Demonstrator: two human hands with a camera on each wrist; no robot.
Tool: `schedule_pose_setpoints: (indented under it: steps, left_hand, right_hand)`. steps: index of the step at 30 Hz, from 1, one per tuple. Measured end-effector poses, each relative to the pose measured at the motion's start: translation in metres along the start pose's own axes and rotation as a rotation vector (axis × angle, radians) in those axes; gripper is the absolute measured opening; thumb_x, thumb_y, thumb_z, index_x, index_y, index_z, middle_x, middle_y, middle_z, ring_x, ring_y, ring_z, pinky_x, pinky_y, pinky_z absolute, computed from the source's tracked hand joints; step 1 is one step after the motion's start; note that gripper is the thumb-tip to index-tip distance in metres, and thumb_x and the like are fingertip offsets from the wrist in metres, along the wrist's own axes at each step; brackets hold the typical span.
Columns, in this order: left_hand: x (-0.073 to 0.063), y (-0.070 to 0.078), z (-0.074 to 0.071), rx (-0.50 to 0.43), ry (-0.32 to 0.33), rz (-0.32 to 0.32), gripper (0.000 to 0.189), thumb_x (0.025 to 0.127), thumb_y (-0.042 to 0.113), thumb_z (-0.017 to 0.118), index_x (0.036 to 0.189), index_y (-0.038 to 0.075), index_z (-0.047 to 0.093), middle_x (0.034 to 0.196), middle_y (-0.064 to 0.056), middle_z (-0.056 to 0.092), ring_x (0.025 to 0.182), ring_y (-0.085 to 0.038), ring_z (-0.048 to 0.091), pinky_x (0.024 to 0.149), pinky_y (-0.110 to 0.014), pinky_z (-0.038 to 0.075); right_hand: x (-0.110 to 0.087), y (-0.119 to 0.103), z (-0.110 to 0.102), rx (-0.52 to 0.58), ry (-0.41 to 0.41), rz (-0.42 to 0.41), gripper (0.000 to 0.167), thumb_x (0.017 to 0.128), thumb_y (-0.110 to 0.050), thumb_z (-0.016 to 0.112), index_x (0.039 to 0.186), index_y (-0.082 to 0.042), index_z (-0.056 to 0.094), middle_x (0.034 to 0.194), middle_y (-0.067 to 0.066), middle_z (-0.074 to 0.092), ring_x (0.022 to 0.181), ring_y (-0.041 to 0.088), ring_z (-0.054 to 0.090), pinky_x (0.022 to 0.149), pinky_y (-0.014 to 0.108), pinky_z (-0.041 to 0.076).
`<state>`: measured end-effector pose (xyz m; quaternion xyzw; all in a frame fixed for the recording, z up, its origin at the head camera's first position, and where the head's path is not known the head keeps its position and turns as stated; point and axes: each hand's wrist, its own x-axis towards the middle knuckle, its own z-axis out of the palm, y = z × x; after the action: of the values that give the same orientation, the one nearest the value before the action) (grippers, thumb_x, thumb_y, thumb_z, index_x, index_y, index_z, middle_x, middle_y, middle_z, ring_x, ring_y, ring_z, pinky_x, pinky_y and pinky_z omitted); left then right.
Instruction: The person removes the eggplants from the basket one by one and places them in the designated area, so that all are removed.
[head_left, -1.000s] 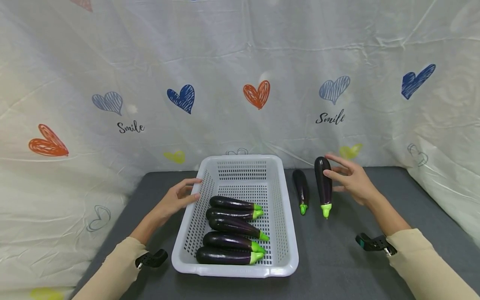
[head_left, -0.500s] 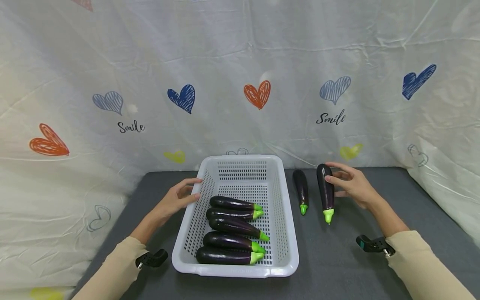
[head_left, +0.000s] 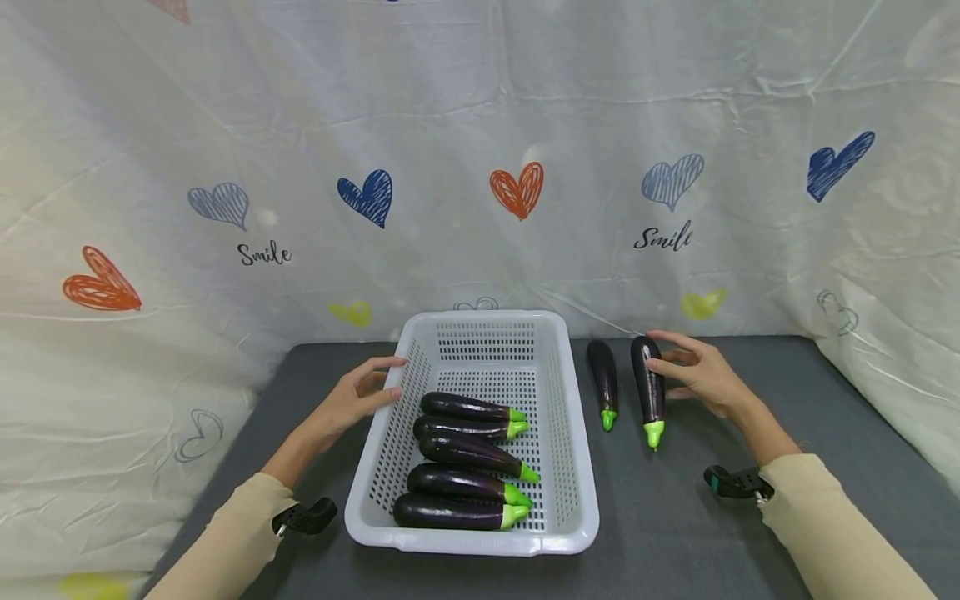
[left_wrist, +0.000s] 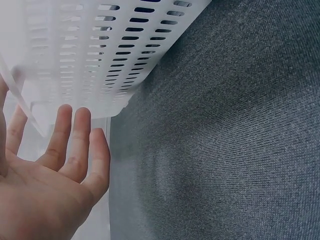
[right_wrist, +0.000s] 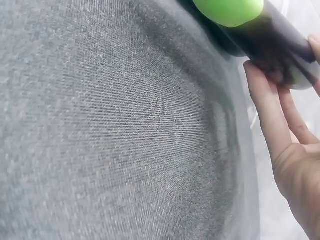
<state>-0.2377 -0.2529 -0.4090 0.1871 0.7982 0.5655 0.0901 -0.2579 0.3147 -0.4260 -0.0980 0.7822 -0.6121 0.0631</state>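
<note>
Being pinched between thumb and fingers of the right hand (head_left: 701, 377), a long, glossy, green-capped purple eggplant (head_left: 651, 400) has been drawn nearer, right of the white perforated plastic basket (head_left: 465, 543), which is touched by the left hand (head_left: 354, 400), fingers spread.

Long purple-black eggplants (head_left: 651, 404) have green caps (head_left: 654, 434), the slotted plastic basket (head_left: 465, 544) is white, the cloth-covered worktop (head_left: 675, 525) grey, the creased whitish sheet (head_left: 585, 100) at twelve o'clock blue-, orange- and yellow-hearted.

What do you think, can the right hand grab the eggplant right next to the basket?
Probably not straight away: the right hand holds another eggplant, and that one is between the hand and the eggplant beside the white plastic basket, the smaller-looking eggplant.
</note>
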Motion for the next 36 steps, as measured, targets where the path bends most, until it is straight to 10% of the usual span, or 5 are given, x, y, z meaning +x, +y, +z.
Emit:
schedule_pose_setpoints:
  steps: [12,36]
  left_hand:
    - [0.000,0.002,0.000,-0.005,-0.007,0.001,0.054,0.102,0.017,0.066,0.152,0.011,0.044,0.139,-0.028,0.050,0.109,-0.037,0.063,0.081,-0.046,0.055]
    - [0.000,0.000,0.000,-0.019,-0.006,-0.009,0.054,0.101,0.018,0.067,0.151,0.017,0.046,0.137,-0.024,0.052,0.108,-0.037,0.064,0.081,-0.048,0.056]
  right_hand:
    - [0.009,0.006,0.002,-0.022,-0.007,0.002,0.068,0.099,-0.022,0.072,0.156,-0.007,0.039,0.149,0.036,0.035,0.120,0.039,0.055,0.079,0.049,0.057]
    - [0.033,0.012,0.000,0.016,-0.030,0.086,0.079,0.093,-0.017,0.078,0.158,-0.006,0.034,0.140,0.036,0.042,0.106,0.025,0.064,0.085,0.047,0.056]
